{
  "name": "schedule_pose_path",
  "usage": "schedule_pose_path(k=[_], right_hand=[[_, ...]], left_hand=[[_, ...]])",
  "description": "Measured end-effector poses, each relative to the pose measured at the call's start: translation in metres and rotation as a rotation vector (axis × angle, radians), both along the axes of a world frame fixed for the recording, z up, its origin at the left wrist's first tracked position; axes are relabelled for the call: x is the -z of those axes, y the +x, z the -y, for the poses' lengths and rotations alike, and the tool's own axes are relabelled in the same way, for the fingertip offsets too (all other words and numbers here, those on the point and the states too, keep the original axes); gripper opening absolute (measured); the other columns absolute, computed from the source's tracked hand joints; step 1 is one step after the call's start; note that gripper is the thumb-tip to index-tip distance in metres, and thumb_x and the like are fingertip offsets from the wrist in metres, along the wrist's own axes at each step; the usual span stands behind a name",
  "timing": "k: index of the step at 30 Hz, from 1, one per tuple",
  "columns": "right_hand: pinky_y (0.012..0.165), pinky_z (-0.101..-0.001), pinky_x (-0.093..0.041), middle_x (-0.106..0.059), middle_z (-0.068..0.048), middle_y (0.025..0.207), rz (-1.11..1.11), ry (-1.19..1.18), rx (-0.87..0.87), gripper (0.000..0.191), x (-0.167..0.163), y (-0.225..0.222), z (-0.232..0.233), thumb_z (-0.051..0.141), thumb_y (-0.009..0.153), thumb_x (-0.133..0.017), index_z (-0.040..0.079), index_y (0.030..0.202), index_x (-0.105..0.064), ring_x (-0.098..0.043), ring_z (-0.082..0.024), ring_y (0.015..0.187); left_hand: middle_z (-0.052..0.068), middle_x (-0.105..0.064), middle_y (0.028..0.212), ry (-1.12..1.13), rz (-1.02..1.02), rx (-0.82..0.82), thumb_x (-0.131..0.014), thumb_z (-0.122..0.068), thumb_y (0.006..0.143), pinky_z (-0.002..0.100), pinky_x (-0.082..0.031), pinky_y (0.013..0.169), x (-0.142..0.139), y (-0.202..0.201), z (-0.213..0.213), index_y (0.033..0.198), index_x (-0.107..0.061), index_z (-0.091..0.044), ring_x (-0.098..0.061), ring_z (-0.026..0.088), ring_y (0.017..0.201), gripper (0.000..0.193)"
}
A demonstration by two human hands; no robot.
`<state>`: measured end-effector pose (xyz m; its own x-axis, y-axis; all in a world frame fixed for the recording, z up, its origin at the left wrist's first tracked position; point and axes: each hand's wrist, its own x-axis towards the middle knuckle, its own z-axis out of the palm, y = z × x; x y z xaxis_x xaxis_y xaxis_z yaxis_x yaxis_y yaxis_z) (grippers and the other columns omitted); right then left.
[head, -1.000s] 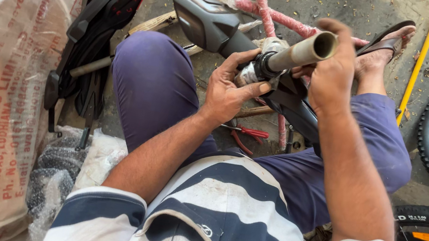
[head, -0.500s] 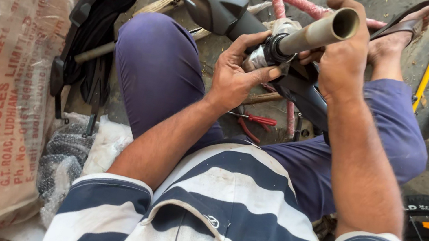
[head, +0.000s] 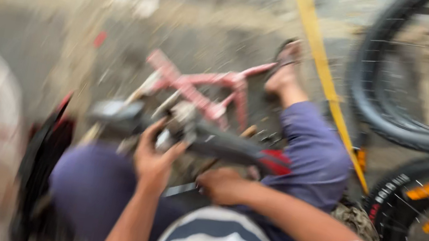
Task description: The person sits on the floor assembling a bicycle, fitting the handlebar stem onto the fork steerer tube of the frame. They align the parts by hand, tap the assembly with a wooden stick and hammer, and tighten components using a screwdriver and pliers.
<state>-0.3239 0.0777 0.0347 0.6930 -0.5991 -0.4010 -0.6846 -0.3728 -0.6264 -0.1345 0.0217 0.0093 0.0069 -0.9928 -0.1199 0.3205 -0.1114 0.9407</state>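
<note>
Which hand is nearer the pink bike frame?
Left. The left hand grips the black part just below the pink bike frame; the right hand sits lower, nearer the lap.

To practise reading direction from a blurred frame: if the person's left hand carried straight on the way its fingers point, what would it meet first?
The left hand points up and away, already touching the dark bicycle part on the lap. Just beyond lies the pink frame, though blur leaves depth uncertain.

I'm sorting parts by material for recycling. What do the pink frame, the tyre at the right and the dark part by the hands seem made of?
Pink frame: thin painted tubes, probably metal. Tyre: black, matte, looks like rubber. Dark part at the left hand: smooth, black, plastic or metal; blur leaves it open.
</note>
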Motion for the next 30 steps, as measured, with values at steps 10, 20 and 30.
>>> schedule_pose_path(k=[10, 20, 30], right_hand=[[0.073, -0.0494, -0.055, -0.070, -0.019, 0.091, -0.623, -0.066, 0.637, 0.035, -0.039, -0.160, 0.141, 0.019, 0.076, -0.071, 0.003, 0.106, -0.065, -0.069, -0.038, 0.085], [0.072, -0.0489, -0.055, -0.069, -0.015, 0.086, -0.462, -0.136, 0.474, 0.026, 0.004, -0.126, 0.053, 0.026, 0.075, -0.075, 0.007, 0.091, -0.069, -0.068, -0.036, 0.084], [0.071, -0.0429, -0.054, -0.067, -0.009, 0.083, 0.389, -0.394, 0.380, 0.018, -0.145, -0.049, -0.062, 0.020, 0.073, -0.085, 0.015, 0.085, -0.074, -0.066, -0.030, 0.083]], left_hand=[[0.017, -0.066, 0.131, -0.139, -0.103, -0.062, -0.079, 0.010, 0.076, 0.035, -0.051, 0.099, 0.001, -0.044, 0.010, 0.152, -0.048, 0.004, -0.065, 0.023, 0.114, 0.082], [0.018, -0.065, 0.135, -0.121, 0.023, 0.152, -0.081, -0.010, 0.078, 0.038, -0.048, 0.106, 0.005, -0.039, 0.015, 0.158, -0.040, -0.002, -0.064, 0.025, 0.121, 0.090], [0.012, -0.064, 0.134, -0.058, 0.152, 0.098, -0.087, -0.009, 0.075, 0.034, -0.046, 0.109, -0.032, -0.024, -0.020, 0.138, -0.060, -0.001, -0.059, 0.022, 0.127, 0.069]])
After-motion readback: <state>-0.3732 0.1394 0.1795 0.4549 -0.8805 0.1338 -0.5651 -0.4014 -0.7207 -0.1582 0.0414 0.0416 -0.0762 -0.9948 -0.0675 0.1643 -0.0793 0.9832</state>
